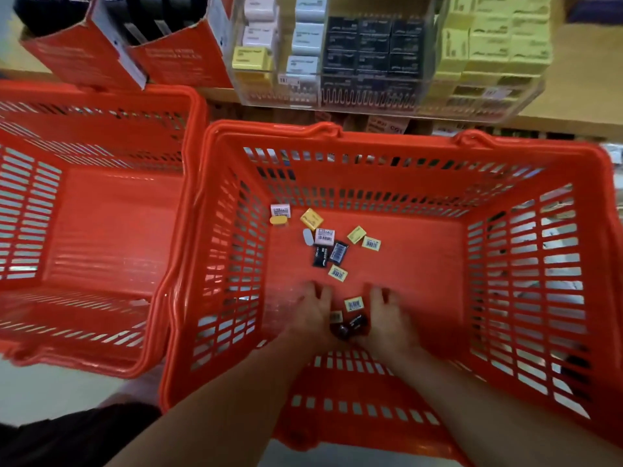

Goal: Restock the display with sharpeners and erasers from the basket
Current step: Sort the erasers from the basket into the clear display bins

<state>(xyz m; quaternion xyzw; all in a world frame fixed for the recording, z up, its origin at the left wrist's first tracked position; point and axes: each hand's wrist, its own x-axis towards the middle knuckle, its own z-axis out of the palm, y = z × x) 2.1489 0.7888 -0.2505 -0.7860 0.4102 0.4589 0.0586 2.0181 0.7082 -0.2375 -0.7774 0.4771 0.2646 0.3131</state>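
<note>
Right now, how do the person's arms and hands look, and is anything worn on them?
Both forearms are bare up to the frame edge: no sleeves show. The left hand and right hand carry no gloves, and no watch, bracelet or ring can be seen. The fingers are blurred, so small details cannot be told.

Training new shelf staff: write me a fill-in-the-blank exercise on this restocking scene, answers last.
1. Both hands, left hand and right hand, reach into the basket whose colour is ____.
2. The second basket lies on the person's ____ side.
3. The small black packs lie ____ the two hands.
4. In the clear display above, the black boxes have ____ boxes to their right.

Answers: red; left; between; yellow
</note>
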